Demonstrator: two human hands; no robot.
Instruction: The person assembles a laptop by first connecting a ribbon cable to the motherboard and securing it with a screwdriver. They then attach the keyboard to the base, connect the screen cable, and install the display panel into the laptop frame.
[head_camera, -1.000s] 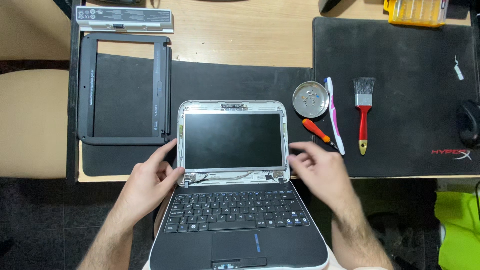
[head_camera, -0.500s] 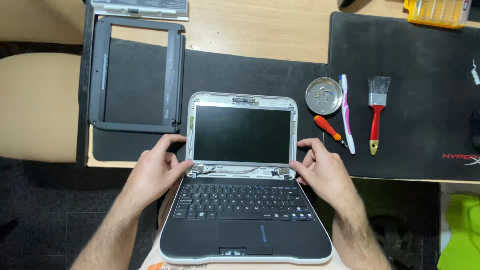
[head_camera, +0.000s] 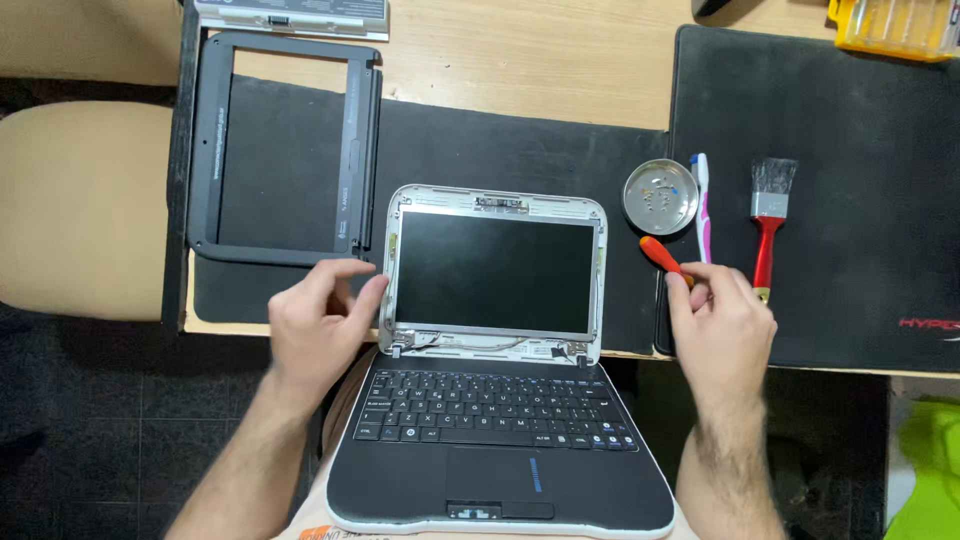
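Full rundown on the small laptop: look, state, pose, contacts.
The small laptop is open, with its black keyboard base toward the person, overhanging the desk edge, apparently on their lap. The white lid leans back onto the desk. Its front bezel is off, exposing the dark panel, hinges and thin cables. The left hand touches the lid's left edge; the right hand is clear of it.

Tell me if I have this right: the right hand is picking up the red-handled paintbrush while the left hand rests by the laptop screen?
Not quite. In the head view, the right hand reaches the orange-handled screwdriver, not the red-handled paintbrush, which lies untouched beside it. The left hand is indeed by the laptop screen.
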